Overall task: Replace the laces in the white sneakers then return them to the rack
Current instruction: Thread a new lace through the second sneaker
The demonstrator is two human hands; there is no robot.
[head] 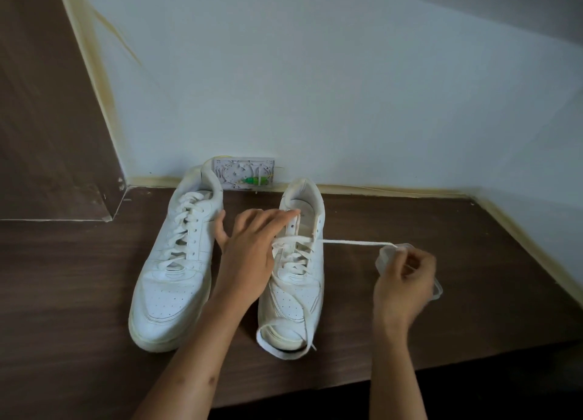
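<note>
Two white sneakers stand side by side on a dark wooden floor, toes toward me. The left sneaker point(176, 262) is fully laced. The right sneaker point(299, 280) is laced partway up. My left hand point(252, 246) lies over its left side, fingers stretched toward the tongue and top eyelets. A white lace point(350, 243) runs taut from an upper eyelet out to the right, where my right hand point(407, 280) pinches its end. The lace's other end point(284, 350) loops loosely over and around the toe.
A pale wall rises right behind the shoes, with a small white wall box point(243, 175) at floor level between the heels. A clear plastic wrapper point(437, 288) lies under my right hand. The floor steps up at the left point(56, 135).
</note>
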